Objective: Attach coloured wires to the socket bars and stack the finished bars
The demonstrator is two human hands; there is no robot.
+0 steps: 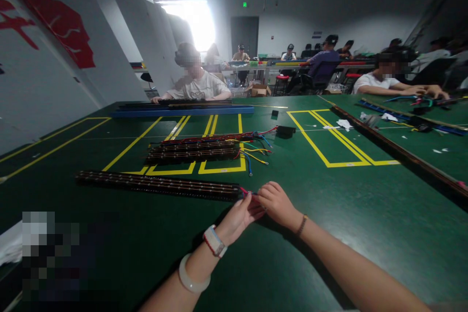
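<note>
The long terminal strip lies flat on the green table, lengthwise from left to right, just in front of the yellow floor-style markings. Both hands work at its right end. The left hand, with a wristwatch and a pale bangle on that arm, is curled with its fingers closed on the wire leads, red and blue, that emerge from the strip's end. The right hand meets it from the other side, fingers bent and pinched on the same leads; the exact contact point is too small to resolve. Judged from this posture, the step in hand is fitting or dressing the leads at the end terminal of the strip. The next move calls for a steady pinch on one lead at a time, with the strip kept flat and unshifted on the table. Beyond the strip, well apart, lies a stack of similar strips with loose coloured wires fanning from its right end, and a small black box near them. A blue rail crosses the far edge of the table, where another person sits at work.
</note>
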